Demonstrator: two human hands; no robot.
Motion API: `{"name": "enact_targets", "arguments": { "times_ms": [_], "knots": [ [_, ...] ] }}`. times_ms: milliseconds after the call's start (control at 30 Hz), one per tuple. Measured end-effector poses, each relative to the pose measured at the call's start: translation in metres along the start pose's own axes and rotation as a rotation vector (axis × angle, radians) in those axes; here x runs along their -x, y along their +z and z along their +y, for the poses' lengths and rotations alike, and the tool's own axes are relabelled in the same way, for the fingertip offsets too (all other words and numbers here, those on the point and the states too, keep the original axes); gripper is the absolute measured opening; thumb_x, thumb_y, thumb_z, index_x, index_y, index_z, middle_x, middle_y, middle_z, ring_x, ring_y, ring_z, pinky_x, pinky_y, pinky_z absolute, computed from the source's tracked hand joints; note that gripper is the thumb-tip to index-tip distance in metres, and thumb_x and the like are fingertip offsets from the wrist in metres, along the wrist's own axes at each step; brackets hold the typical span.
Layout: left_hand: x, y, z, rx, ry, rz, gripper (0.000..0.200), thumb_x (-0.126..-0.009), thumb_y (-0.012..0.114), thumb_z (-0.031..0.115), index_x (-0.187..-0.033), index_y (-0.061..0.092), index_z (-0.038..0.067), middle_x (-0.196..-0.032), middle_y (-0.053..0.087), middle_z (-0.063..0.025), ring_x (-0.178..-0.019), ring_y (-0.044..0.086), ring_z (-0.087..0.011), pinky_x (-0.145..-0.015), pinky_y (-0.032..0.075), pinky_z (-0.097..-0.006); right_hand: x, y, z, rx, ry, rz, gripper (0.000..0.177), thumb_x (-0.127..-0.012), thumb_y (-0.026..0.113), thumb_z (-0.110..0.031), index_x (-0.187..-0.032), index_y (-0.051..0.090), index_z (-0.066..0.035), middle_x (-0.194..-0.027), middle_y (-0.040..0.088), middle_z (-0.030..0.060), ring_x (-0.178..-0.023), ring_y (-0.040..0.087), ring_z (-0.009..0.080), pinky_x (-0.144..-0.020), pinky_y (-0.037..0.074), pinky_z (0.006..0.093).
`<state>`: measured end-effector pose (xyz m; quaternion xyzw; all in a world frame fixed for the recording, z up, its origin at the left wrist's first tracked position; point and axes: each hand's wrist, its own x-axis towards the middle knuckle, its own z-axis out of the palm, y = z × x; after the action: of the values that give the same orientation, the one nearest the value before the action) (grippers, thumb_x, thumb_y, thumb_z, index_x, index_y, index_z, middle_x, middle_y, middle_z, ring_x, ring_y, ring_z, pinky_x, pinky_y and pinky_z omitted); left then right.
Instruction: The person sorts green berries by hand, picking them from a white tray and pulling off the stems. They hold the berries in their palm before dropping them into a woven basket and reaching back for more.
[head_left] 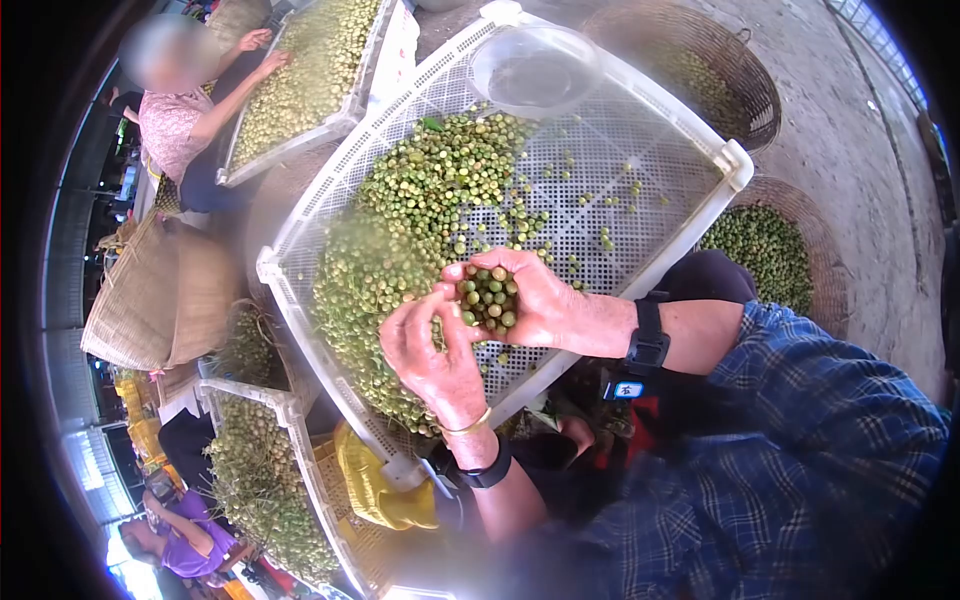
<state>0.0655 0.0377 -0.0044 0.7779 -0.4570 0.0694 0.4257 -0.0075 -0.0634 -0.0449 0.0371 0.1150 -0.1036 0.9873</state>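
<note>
Small round green fruits (487, 298) fill the cup formed by my two hands, above the large white perforated tray. My right hand (535, 305) curls round them from the right side, its palm toward the fruits. From the lower left, my left hand (432, 350) closes against them with bent fingers, its fingertips near those of my right hand. Beneath, the white tray (690, 222) holds a heap of similar fruits (440, 180) along its left part, with scattered ones toward the right. A clear round basin (535, 72) rests at the tray's upper edge.
Wicker baskets with fruits stand at the upper right (765, 95) and right (825, 245). Another person (178, 135) works over a fruit tray (335, 125) at upper left. A woven basket (165, 290), stemmed fruits in a tray (255, 460) and a yellow bag (370, 485) lie left and below.
</note>
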Motion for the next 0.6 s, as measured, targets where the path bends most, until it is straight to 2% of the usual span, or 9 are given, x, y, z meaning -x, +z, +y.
{"name": "enact_targets", "arguments": {
  "times_ms": [133, 233, 300, 400, 533, 600],
  "knots": [
    [0.003, 0.005, -0.003, -0.204, 0.101, -0.053, 0.018, -0.072, 0.07, 0.009, -0.089, 0.064, 0.01, -0.089, 0.053, -0.0044, -0.092, 0.052, -0.0249, -0.082, 0.039, -0.0406, 0.001, 0.0, 0.007, 0.082, -0.047, 0.151, 0.025, -0.086, 0.047, -0.025, -0.09, 0.062, -0.006, -0.086, 0.065, 0.0065, -0.073, 0.063, 0.0205, -0.068, 0.052, 0.0359],
    [0.005, 0.006, -0.003, -0.274, 0.119, -0.068, 0.018, -0.07, 0.071, 0.008, -0.087, 0.064, 0.009, -0.092, 0.053, -0.0053, -0.09, 0.052, -0.0244, -0.081, 0.038, -0.0393, 0.005, -0.005, 0.007, 0.129, -0.005, 0.135, 0.021, -0.083, 0.053, -0.024, -0.089, 0.063, -0.007, -0.086, 0.063, 0.0019, -0.08, 0.061, 0.0162, -0.076, 0.049, 0.0338],
    [0.005, 0.006, -0.004, -0.294, 0.132, -0.08, 0.017, -0.071, 0.07, 0.01, -0.086, 0.063, 0.012, -0.091, 0.053, -0.0037, -0.09, 0.051, -0.0246, -0.08, 0.038, -0.0396, 0.005, -0.006, 0.009, 0.145, -0.022, 0.16, 0.021, -0.083, 0.053, -0.025, -0.089, 0.063, -0.007, -0.086, 0.064, 0.0019, -0.081, 0.061, 0.0169, -0.076, 0.049, 0.0335],
    [0.006, 0.009, -0.005, -0.206, 0.138, -0.021, 0.015, -0.071, 0.068, 0.005, -0.083, 0.06, 0.01, -0.092, 0.053, -0.0049, -0.088, 0.051, -0.0246, -0.079, 0.038, -0.0399, 0.006, -0.006, 0.009, 0.115, -0.001, 0.152, 0.022, -0.084, 0.051, -0.025, -0.089, 0.062, -0.007, -0.087, 0.063, 0.0031, -0.083, 0.061, 0.018, -0.078, 0.049, 0.0332],
    [0.009, 0.01, -0.001, -0.077, 0.169, -0.032, 0.018, -0.071, 0.063, -0.001, -0.084, 0.054, 0.007, -0.091, 0.053, -0.0072, -0.087, 0.051, -0.0262, -0.079, 0.038, -0.0414, -0.002, -0.009, 0.001, 0.011, -0.032, 0.089, 0.023, -0.086, 0.046, -0.022, -0.089, 0.058, -0.002, -0.091, 0.061, 0.0085, -0.084, 0.06, 0.0215, -0.08, 0.048, 0.0333],
    [0.012, 0.01, 0.008, -0.007, 0.118, -0.092, 0.018, -0.071, 0.062, -0.005, -0.084, 0.053, 0.004, -0.091, 0.052, -0.0102, -0.087, 0.053, -0.0274, -0.078, 0.042, -0.0396, -0.003, -0.01, 0.001, -0.033, -0.037, 0.043, 0.022, -0.086, 0.046, -0.021, -0.089, 0.057, -0.001, -0.091, 0.061, 0.0093, -0.083, 0.059, 0.0223, -0.081, 0.048, 0.0328]
  ]
}}
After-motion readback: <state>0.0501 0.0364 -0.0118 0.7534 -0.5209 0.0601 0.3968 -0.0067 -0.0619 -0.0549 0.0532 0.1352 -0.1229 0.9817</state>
